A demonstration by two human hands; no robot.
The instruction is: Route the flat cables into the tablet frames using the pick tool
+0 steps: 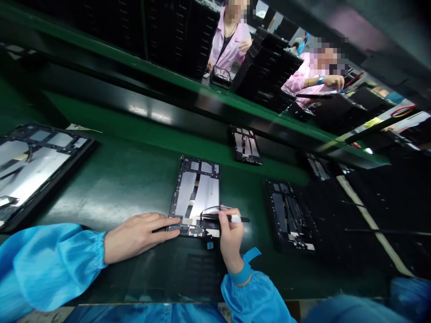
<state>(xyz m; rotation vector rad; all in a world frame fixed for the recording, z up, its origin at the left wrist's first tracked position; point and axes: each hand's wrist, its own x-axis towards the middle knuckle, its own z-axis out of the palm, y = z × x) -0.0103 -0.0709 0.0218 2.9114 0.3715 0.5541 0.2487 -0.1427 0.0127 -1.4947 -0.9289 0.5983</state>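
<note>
An open tablet frame (197,193) with silver plates inside lies on the green belt in front of me. My left hand (138,235) lies flat with fingers stretched out, the fingertips pressing the frame's near left corner. My right hand (230,237) is closed round thin black tweezers (222,217), whose tips point left over the frame's near edge, where a thin black cable loops. Both arms wear blue sleeves, and a blue strap circles the right wrist.
A larger open frame (33,166) lies at the left, another (291,217) just right, and two more (245,144) further along the green belt (128,179). Across it, two people in pink coats work beside stacks of black trays (266,72).
</note>
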